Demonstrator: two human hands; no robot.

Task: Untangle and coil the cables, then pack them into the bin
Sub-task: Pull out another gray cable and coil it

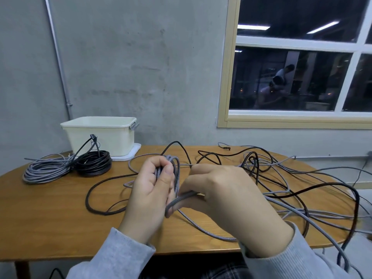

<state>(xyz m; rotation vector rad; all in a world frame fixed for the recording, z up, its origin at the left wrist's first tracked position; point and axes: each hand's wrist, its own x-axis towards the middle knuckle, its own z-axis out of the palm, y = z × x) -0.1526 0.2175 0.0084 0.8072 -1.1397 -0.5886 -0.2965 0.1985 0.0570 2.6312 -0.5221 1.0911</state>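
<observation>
My left hand [150, 190] grips a small bundle of loops of a grey braided cable [203, 228] above the middle of the table. My right hand [227, 196] pinches the same grey cable just to the right and below, its fingers curled around the strand. The cable trails off right into a tangle of grey and dark cables [281, 178]. A coiled grey cable [47, 170] and a coiled black cable [93, 163] lie at the left. The cream bin [100, 131] stands behind them; its inside is hidden.
The wooden table [50, 214] has a rounded right end and a front edge close to me. Loose dark cable loops [96, 198] lie left of my hands. Some cables hang over the right edge. A grey wall and a window stand behind.
</observation>
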